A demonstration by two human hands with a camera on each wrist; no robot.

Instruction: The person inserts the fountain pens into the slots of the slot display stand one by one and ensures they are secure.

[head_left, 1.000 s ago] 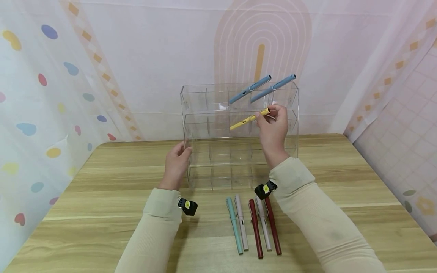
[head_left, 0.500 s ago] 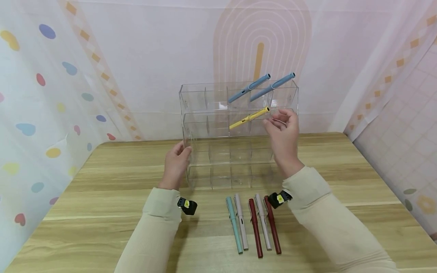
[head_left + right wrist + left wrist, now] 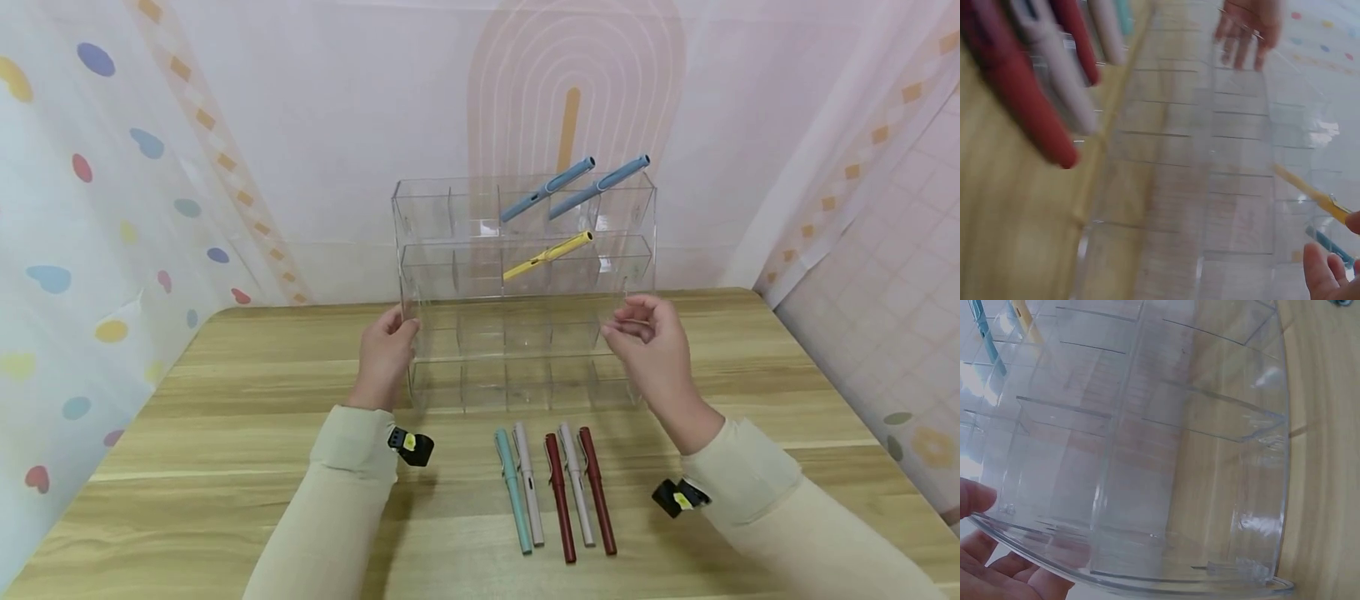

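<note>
From my station I see a wide counter (image 3: 187,425) of pale yellow-brown wood grain, streaked from side to side. Beyond its rear edge I have a white cloth backdrop (image 3: 337,117) printed with a large beige-pink arch (image 3: 510,92) of thin white concentric lines, a short orange bar (image 3: 567,129) at its middle. Off the left edge hangs white cloth with coloured spots (image 3: 49,278) and a red heart (image 3: 37,478); a slanting strip of orange diamonds (image 3: 205,119) runs down toward the rear left corner. Past the right edge I make out faintly gridded cloth (image 3: 873,312) and a pale orange flower (image 3: 932,447).
</note>
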